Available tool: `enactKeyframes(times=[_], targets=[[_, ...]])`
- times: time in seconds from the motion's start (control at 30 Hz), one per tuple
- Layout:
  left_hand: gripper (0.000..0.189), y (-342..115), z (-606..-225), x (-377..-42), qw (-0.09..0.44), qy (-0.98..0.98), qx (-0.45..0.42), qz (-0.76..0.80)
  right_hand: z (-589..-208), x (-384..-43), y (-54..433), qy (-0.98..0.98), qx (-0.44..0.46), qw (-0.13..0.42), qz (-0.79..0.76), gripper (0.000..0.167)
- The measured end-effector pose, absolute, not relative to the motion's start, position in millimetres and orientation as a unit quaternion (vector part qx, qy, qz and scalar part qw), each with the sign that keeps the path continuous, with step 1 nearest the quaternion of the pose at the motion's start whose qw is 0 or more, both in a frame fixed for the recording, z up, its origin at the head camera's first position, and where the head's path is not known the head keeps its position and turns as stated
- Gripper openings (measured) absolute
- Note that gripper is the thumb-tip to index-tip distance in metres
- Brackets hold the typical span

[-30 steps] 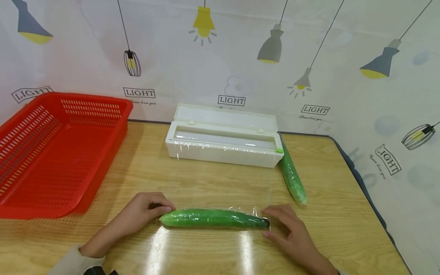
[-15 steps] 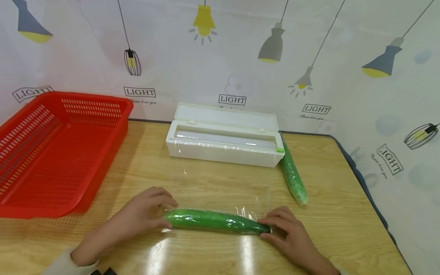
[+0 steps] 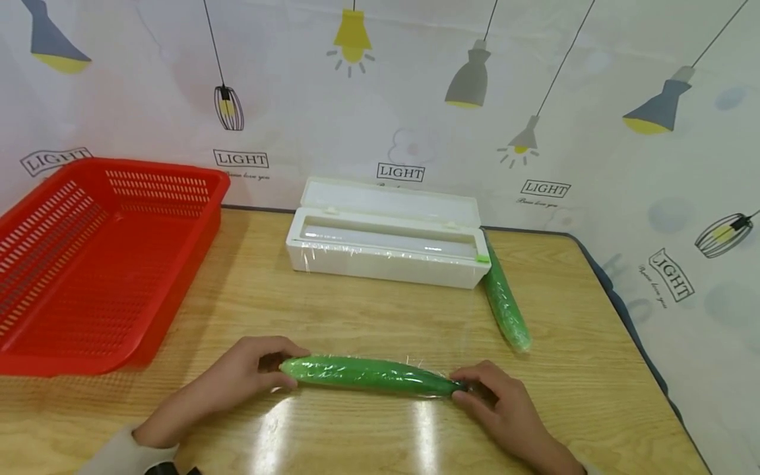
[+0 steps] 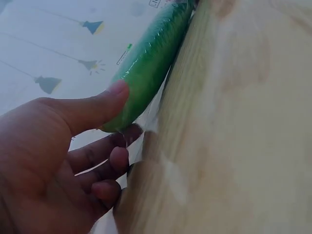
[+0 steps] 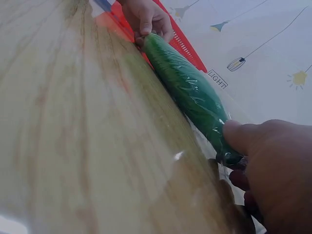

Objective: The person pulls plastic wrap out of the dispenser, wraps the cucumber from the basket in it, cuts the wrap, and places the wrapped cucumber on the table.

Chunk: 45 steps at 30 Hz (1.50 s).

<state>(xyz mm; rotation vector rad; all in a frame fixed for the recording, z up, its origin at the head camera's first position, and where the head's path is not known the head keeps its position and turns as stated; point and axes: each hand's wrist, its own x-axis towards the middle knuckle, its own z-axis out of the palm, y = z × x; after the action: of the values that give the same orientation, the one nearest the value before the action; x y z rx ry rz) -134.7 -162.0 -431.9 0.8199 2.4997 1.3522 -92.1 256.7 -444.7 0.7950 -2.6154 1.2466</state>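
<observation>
A green cucumber (image 3: pixel 368 376) in clear cling film lies crosswise in front of me on the table. My left hand (image 3: pixel 246 373) holds its pale left end between thumb and fingers; in the left wrist view the thumb (image 4: pixel 105 105) presses on the skin and the fingertips curl underneath. At the dark right end, my right hand (image 3: pixel 505 406) pinches the tip, and the right wrist view shows the thumb (image 5: pixel 239 136) on top of it. A sheet of clear film stretches from the cucumber back to a white cling film box (image 3: pixel 386 267) with its lid raised.
Beside the box's right end lies a second film-wrapped cucumber (image 3: pixel 507 310). On the left stands a red plastic basket (image 3: pixel 172 284) with slotted walls. Behind the wooden table (image 3: pixel 249 297) hangs a white backdrop (image 3: pixel 285 79) printed with lamps.
The left hand loosened from the cucumber's left end, then took hold of it again. The right hand closed in on the dark tip. The cucumber has shifted and rolled slightly.
</observation>
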Motion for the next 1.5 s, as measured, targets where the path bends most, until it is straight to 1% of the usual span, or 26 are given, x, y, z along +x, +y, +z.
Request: enactKeyframes(times=[0.1, 0.17, 0.33, 0.53, 0.63, 0.8, 0.93, 1.07, 1.2, 1.33, 1.43, 1.5], targets=[[0.034, -163, -435, -137, 0.078, 0.841, 0.274, 0.460, -446, -93, 257, -0.871, 0.268, 0.068, 0.406, 0.031], [0.033, -163, -436, -138, 0.069, 0.843, 0.276, 0.457, -448, -93, 258, -0.873, 0.266, 0.067, 0.403, 0.035], [0.031, -160, -434, -138, 0.069, 0.841, 0.269, 0.463, -450, -95, 258, -0.880, 0.249, 0.068, 0.398, 0.045], [0.031, -157, -434, -140, 0.074, 0.838, 0.254, 0.477, -450, -99, 256, -0.883, 0.225, 0.081, 0.404, 0.036], [0.031, -156, -436, -140, 0.073, 0.838, 0.245, 0.481, -451, -101, 256, -0.879, 0.215, 0.085, 0.417, 0.035], [0.040, -155, -439, -140, 0.074, 0.828, 0.226, 0.508, -451, -101, 257, -0.877, 0.206, 0.075, 0.427, 0.033], [0.045, -154, -442, -140, 0.046, 0.828, 0.225, 0.511, -450, -103, 258, -0.878, 0.210, 0.076, 0.423, 0.032], [0.042, -152, -443, -141, 0.024, 0.836, 0.200, 0.510, -448, -106, 258, -0.875, 0.220, 0.080, 0.423, 0.032], [0.037, -151, -442, -142, 0.037, 0.836, 0.163, 0.522, -448, -107, 258, -0.878, 0.218, 0.078, 0.419, 0.030], [0.036, -151, -441, -143, 0.046, 0.842, 0.146, 0.517, -447, -109, 256, -0.885, 0.205, 0.080, 0.409, 0.036], [0.034, -151, -442, -145, 0.044, 0.850, 0.142, 0.505, -445, -111, 255, -0.892, 0.191, 0.075, 0.403, 0.043], [0.034, -151, -442, -146, 0.042, 0.855, 0.139, 0.498, -445, -113, 254, -0.893, 0.188, 0.073, 0.402, 0.044]])
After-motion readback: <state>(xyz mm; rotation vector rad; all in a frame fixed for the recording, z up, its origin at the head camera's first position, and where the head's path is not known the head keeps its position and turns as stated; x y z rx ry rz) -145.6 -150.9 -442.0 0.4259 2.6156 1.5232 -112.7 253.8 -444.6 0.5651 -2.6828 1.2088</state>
